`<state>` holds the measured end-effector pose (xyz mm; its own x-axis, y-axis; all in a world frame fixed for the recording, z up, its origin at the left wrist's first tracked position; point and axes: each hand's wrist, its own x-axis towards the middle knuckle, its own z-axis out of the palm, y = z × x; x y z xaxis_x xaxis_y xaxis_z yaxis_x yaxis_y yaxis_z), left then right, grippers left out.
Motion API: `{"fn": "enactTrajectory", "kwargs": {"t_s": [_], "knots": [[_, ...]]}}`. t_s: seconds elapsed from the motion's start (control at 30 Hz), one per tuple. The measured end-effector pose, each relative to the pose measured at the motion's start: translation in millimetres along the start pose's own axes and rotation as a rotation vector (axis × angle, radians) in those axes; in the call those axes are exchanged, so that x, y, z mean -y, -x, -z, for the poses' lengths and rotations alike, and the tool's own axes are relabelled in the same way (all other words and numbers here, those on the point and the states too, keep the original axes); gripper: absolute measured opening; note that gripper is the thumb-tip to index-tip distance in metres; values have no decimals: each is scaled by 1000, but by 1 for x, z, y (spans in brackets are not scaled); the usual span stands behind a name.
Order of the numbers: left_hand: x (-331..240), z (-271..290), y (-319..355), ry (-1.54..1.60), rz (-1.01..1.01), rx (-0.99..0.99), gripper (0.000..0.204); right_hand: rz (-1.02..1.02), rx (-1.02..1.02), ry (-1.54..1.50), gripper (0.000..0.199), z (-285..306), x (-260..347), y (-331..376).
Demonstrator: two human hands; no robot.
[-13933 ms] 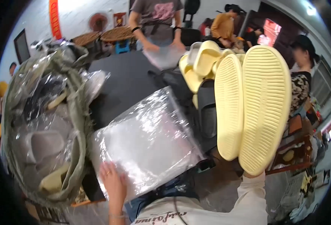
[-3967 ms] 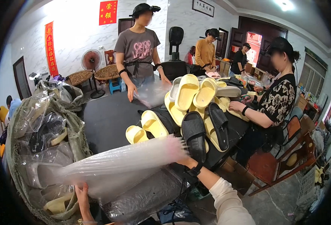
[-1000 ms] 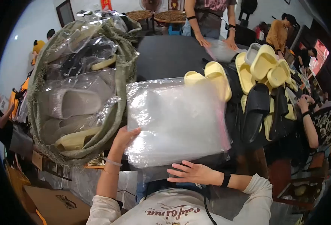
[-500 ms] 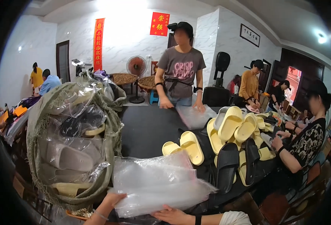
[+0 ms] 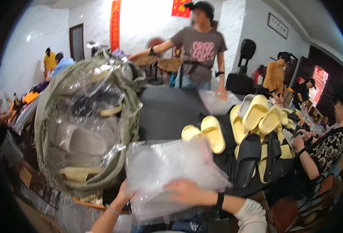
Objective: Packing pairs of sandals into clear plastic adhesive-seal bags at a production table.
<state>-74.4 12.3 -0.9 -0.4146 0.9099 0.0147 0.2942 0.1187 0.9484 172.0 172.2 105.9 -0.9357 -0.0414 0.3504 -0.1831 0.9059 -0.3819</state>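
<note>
A stack of clear plastic bags [image 5: 163, 159] lies at the table's near edge, its lower part reaching over my lap. At its left edge, my left hand [image 5: 125, 194] pinches the bags, with the fingertips partly under the plastic. My right hand [image 5: 191, 193] rests on top of the stack, fingers stretched out and slightly blurred. Beyond the stack stands a pair of yellow slippers [image 5: 212, 134]. A black slipper [image 5: 248, 159] leans against other slippers to the right.
At my left stands a green woven sack [image 5: 43, 147] filled with bagged slippers. Across the black table [image 5: 167, 112] a person touches more plastic bags [image 5: 214, 101] with one hand. A heap of yellow slippers [image 5: 257, 112] covers the right side, beside a seated person.
My right hand has moved from the stack's lower edge onto its top. The person opposite has stretched one arm toward the sack. The view has shifted.
</note>
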Motion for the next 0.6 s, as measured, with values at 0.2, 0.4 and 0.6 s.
{"fn": "enactTrajectory", "kwargs": {"t_s": [0.2,0.4,0.6], "knots": [[-42,-18,1,19,299,-192,40,-725,89,-78,81,24,-102,-31],[-41,-16,11,240,301,-236,38,-738,824,120,102,29,-115,-41],[-32,-15,10,121,236,-250,40,-459,924,56,85,43,-80,-31]]}}
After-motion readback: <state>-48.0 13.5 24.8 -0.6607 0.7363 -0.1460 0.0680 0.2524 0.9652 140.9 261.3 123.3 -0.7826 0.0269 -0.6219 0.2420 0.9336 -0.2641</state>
